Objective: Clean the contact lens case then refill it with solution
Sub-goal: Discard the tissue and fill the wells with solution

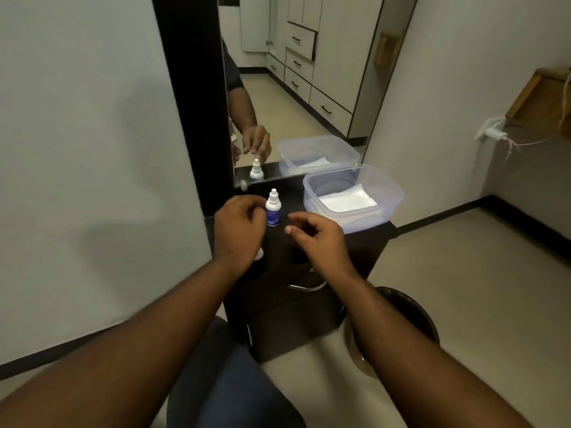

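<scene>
A small white solution bottle (273, 212) with a blue label stands upright on the dark cabinet top (312, 251). My left hand (239, 230) hovers just left of the bottle with its fingers curled inward; what they enclose is hidden. A small white object (259, 253) peeks out from under that hand's heel, possibly the lens case. My right hand (315, 239) hangs to the right of the bottle with loosely curled fingers and nothing visible in them.
A clear plastic tub (384, 208) with white tissue inside sits at the cabinet's back right. A mirror (309, 88) stands behind and reflects the bottle and hands. A dark round bin (411, 316) stands on the floor to the right; a wall runs along the left.
</scene>
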